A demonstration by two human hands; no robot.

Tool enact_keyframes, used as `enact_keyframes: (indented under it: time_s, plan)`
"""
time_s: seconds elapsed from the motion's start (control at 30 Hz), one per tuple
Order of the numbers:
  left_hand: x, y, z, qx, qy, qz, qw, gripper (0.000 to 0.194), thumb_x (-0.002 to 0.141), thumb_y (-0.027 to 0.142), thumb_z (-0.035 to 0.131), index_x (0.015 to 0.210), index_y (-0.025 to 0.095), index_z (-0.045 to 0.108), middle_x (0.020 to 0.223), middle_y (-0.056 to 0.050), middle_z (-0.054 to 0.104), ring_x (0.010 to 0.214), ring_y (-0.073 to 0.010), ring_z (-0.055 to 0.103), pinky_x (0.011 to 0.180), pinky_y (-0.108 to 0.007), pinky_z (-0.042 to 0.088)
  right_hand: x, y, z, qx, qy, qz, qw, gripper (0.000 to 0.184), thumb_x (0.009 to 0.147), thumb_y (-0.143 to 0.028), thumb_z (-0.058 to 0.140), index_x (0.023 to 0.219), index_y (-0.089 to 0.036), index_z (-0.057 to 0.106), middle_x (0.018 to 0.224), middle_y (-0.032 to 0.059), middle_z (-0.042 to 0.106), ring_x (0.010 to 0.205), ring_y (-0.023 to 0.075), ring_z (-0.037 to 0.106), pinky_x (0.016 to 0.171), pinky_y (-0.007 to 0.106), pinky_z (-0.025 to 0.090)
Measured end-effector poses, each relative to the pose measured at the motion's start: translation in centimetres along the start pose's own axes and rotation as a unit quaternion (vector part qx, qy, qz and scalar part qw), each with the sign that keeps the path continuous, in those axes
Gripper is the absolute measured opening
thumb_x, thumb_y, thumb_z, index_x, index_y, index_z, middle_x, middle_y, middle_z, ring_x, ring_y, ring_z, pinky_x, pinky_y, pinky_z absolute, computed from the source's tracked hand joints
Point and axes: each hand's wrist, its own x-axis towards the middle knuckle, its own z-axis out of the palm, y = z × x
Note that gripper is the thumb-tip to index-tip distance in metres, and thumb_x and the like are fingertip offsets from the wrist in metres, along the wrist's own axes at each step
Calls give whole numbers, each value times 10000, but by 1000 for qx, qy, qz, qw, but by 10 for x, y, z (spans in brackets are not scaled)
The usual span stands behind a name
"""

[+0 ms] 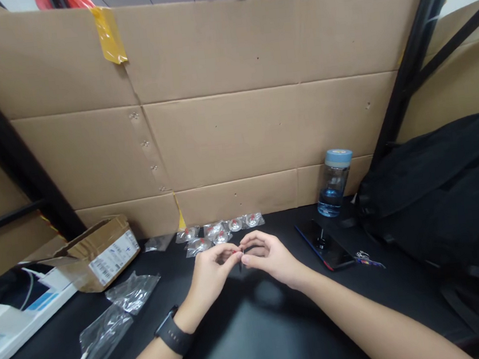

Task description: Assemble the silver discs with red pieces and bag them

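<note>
Over the middle of the black tabletop, my left hand [213, 269] and my right hand [271, 256] meet fingertip to fingertip. Both are closed in a pinch on a small thing [242, 253] with a bit of red and a thin pale edge; its kind is too small to tell, and fingers cover most of it. A dark sliver shows just below the fingertips. Right behind my hands lie several small clear plastic packets [214, 229], each with a round, shiny piece and a red mark inside. A dark watch [174, 332] is on my left wrist.
At left stand an open cardboard box [114, 257], a white power strip [27, 327] and empty plastic bags [133, 292]. To the right are a phone [325, 244], keys [363, 256], a blue-lidded water bottle [335, 183] and a black backpack [444, 196]. Cardboard [234, 134] walls the back.
</note>
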Motion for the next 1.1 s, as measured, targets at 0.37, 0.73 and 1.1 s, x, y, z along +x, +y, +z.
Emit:
enact_keyframes:
  time_s: [0.37, 0.73, 1.1]
  plan:
    - [-1, 5, -2, 40, -59, 42, 997, 182, 934, 322, 645, 1011, 246, 792, 974, -30, 797, 861, -200, 742, 787, -276, 563, 2, 1, -2, -7, 51, -8, 999, 419, 733, -387, 856, 1024, -185, 632, 1067, 79, 695, 907, 212, 722, 801, 352, 596]
    - [0, 1, -3, 74, -47, 53, 995, 139, 931, 273, 631, 988, 204, 738, 933, -36, 780, 809, -178, 724, 772, -266, 546, 2, 0, 1, 15, 35, 26, 999, 472, 686, -397, 888, 1013, -187, 621, 1031, 66, 697, 845, 200, 721, 744, 339, 592]
    - [3, 6, -5, 126, -61, 94, 986, 165, 968, 282, 559, 902, 205, 689, 934, -48, 729, 886, -204, 661, 828, -307, 490, 1, -1, 3, 18, 33, 32, 999, 482, 682, -416, 886, 1010, -185, 620, 1022, 66, 695, 847, 200, 717, 749, 348, 602]
